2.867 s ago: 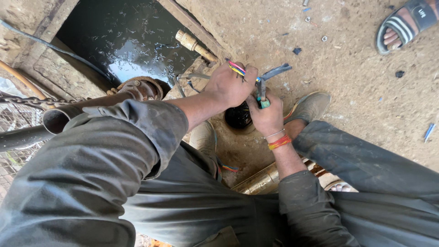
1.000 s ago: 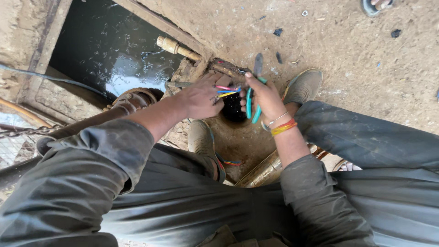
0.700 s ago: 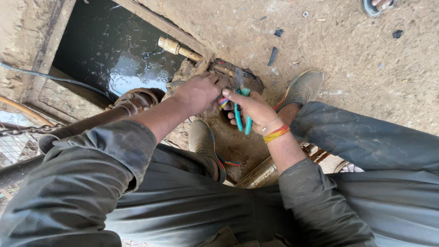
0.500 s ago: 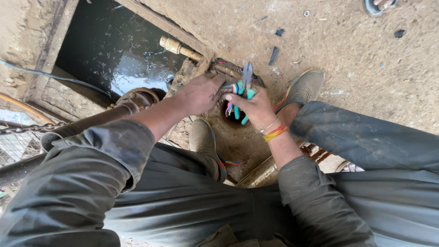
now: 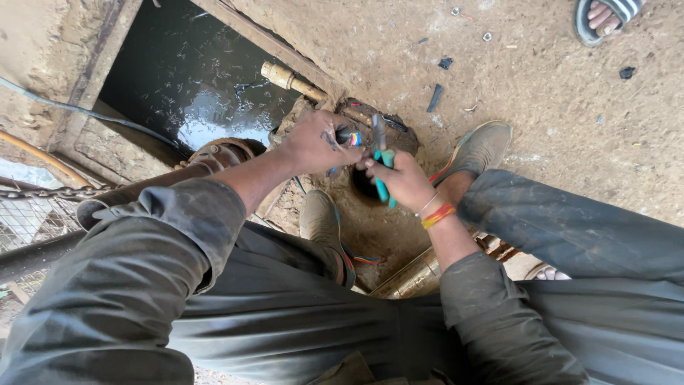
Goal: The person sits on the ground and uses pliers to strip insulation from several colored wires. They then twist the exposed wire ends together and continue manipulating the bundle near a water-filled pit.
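Head view: a black cable end (image 5: 347, 135) with coloured cores is gripped by the left hand (image 5: 313, 142) just above the dark round hole (image 5: 365, 187), teal-handled pliers (image 5: 381, 167) are clasped in the right hand (image 5: 402, 178) beside it, and the cores are best held steady while cut.

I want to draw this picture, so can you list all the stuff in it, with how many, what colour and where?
Pliers: one, teal handles, in the right hand.
Cable: one, black, coloured wires at its end, in the left hand.
Pit: one, dark water, upper left.
Brass fitting: one, at the pit's edge.
Pipe: one, rusty brown, left.
Chain: one, grey, far left.
Sandalled foot: one, another person's, top right.
Shoes: two, dusty grey, below the hands.
Left hand: one, grip on the cable.
Right hand: one, grip on the pliers, orange wristband.
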